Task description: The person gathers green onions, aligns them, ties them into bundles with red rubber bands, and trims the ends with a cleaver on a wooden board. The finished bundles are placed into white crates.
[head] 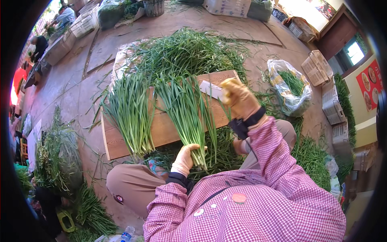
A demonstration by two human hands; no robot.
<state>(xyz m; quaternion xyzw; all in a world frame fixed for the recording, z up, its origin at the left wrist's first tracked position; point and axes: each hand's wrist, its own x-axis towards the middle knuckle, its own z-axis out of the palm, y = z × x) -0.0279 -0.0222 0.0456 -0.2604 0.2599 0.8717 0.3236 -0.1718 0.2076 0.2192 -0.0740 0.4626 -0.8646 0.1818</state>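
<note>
My left hand point(183, 159), in a pale glove, grips a bunch of garlic chives point(184, 112) near its white stem ends. The leaves of this bunch lie fanned across a wooden board point(166, 127). To the left, a second chive bunch point(130, 115) rests on the same board, its stems over the near edge. My right hand point(240, 98), in a yellowish glove, is raised over the board's right end with the fingers curled. It is blurred, and whether it holds anything cannot be made out. Beside its fingers lies a flat pale strip point(211, 89).
Beyond the board spreads a large heap of loose chives point(190, 54). A plastic bag of greens point(290, 86) stands at the right, near several crates point(317, 68). More greens point(57, 160) lie at the left. Other people point(38, 47) are at the far left.
</note>
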